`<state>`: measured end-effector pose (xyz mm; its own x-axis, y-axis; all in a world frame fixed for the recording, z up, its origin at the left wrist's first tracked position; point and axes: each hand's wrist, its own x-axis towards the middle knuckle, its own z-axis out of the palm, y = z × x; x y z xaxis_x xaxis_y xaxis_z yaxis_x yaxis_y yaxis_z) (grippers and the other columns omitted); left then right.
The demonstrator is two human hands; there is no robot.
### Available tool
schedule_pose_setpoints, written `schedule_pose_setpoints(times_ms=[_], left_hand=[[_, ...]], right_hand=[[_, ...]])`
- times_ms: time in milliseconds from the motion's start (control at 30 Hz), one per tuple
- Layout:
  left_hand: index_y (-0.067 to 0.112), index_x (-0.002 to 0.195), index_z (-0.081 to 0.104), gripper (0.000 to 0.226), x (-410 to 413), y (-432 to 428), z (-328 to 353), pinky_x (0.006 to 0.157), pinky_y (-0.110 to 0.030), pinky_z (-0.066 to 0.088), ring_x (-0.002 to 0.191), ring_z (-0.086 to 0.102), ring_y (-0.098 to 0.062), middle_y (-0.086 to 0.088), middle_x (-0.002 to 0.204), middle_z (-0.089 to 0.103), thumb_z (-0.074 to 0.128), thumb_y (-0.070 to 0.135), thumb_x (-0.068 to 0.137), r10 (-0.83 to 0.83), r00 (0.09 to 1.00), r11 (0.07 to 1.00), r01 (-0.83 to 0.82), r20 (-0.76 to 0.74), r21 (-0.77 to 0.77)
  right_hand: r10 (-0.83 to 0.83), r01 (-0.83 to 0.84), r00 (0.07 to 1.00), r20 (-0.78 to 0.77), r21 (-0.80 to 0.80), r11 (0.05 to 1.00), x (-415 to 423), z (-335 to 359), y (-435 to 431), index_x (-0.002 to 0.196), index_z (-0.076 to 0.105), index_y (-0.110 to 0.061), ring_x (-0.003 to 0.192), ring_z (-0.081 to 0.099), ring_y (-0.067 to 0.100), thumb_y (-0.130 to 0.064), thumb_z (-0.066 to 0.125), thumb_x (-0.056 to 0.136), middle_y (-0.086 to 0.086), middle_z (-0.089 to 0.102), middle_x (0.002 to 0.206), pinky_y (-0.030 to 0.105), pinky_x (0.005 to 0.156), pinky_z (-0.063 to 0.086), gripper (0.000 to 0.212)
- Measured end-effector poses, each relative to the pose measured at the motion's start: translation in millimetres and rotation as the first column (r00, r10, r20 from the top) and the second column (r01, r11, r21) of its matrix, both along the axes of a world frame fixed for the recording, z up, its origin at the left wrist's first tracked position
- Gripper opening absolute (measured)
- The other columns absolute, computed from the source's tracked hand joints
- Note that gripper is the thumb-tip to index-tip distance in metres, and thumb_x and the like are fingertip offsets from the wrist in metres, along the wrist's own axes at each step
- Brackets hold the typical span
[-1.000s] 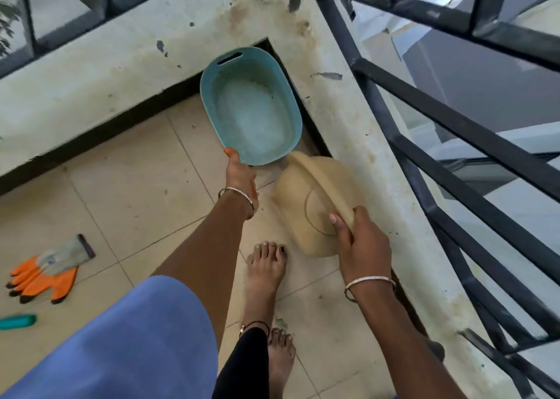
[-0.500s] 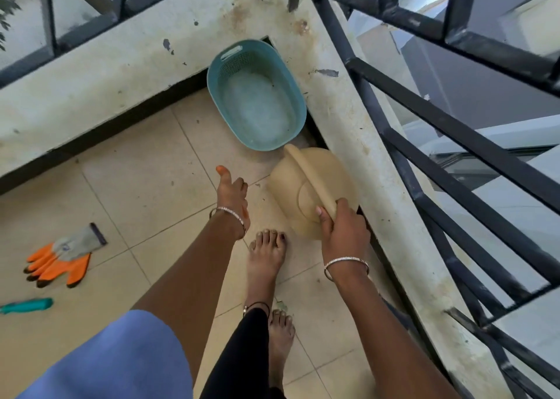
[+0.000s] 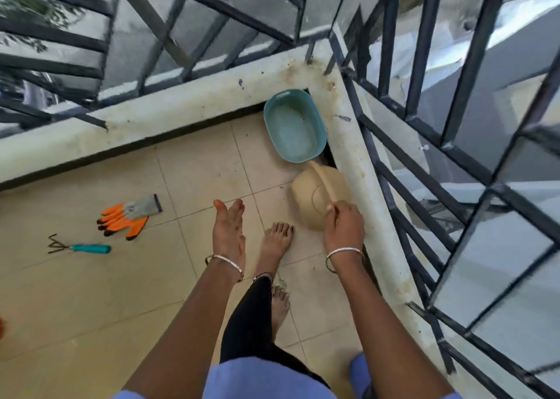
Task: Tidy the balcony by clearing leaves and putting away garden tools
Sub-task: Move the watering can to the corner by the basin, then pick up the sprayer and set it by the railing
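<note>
Two hands work over the tiled floor [image 3: 197, 171]: the right hand [image 3: 344, 227] has its fingers [image 3: 333, 212] curled round the near end of the handle of a beige watering can [image 3: 315, 195], while the left hand [image 3: 228, 229] hangs free, fingers straight, holding nothing. The can is rounded and plain, its handle running away from the hand toward the corner, its body just beside the ledge [image 3: 357, 162]; whether it rests on the tiles I cannot tell. Off to the left, nearer the free hand, lie orange-and-grey gloves [image 3: 127, 217] and a hand rake [image 3: 80, 248], long axis left to right, tines leftward. Beyond the can a teal basin [image 3: 295, 126] sits in the corner, likely where tools belong.
</note>
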<state>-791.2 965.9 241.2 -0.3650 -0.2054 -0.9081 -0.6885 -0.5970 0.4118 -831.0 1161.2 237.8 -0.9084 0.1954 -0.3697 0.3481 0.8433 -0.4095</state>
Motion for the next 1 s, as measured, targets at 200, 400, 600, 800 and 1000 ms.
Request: schedule_pose_setpoints(times_ms=[200,400,600,800,1000], left_hand=[[0.018,0.134,0.057,0.060,41,-25,140,0.117,-0.042,0.023,0.138,0.039,-0.015,0.004,0.145,0.049,0.028,0.058,0.100,0.113,0.988,0.988,-0.123,-0.107,-0.094],[0.021,0.110,0.065,0.039,104,-43,256,0.110,-0.043,0.029,0.128,0.049,-0.016,0.005,0.132,0.060,0.038,0.047,0.101,0.246,0.938,0.959,-0.273,-0.245,-0.081],[0.014,0.109,0.065,0.037,175,-81,343,0.107,-0.044,0.035,0.121,0.055,-0.021,-0.001,0.126,0.063,0.040,0.040,0.102,0.388,0.861,0.900,-0.431,-0.330,-0.066],[0.023,0.092,0.066,0.029,251,-141,416,0.079,-0.031,0.039,0.105,0.058,-0.016,0.003,0.106,0.066,0.042,0.037,0.100,0.523,0.738,0.788,-0.609,-0.426,-0.088],[0.021,0.087,0.064,0.030,338,-196,453,0.071,-0.029,0.037,0.084,0.058,-0.011,0.007,0.089,0.065,0.041,0.034,0.101,0.689,0.557,0.566,-0.813,-0.463,-0.137]], right_hand=[[0.056,-0.084,0.989,-0.134,-0.215,0.973,41,130,-58,0.082,0.065,-0.005,0.069,0.054,0.026,-0.015,0.049,0.098,0.007,0.060,0.071,0.029,0.062,0.031,0.024],[0.164,-0.250,0.954,-0.249,-0.367,0.896,82,254,-101,0.090,0.068,-0.010,0.077,0.058,0.018,-0.014,0.051,0.098,0.001,0.066,0.082,0.028,0.066,0.037,0.019],[0.259,-0.366,0.921,-0.290,-0.419,0.831,123,347,-149,0.088,0.067,-0.012,0.079,0.065,0.024,-0.014,0.048,0.099,0.007,0.071,0.082,0.028,0.065,0.039,0.022],[0.532,-0.643,0.766,-0.361,-0.419,0.641,176,408,-242,0.083,0.068,-0.010,0.075,0.065,0.021,-0.016,0.052,0.096,0.001,0.071,0.073,0.029,0.066,0.043,0.022],[0.690,-0.760,0.626,-0.363,-0.483,0.435,249,443,-341,0.083,0.068,-0.014,0.071,0.068,0.017,-0.019,0.053,0.096,0.003,0.071,0.070,0.030,0.070,0.050,0.020]])
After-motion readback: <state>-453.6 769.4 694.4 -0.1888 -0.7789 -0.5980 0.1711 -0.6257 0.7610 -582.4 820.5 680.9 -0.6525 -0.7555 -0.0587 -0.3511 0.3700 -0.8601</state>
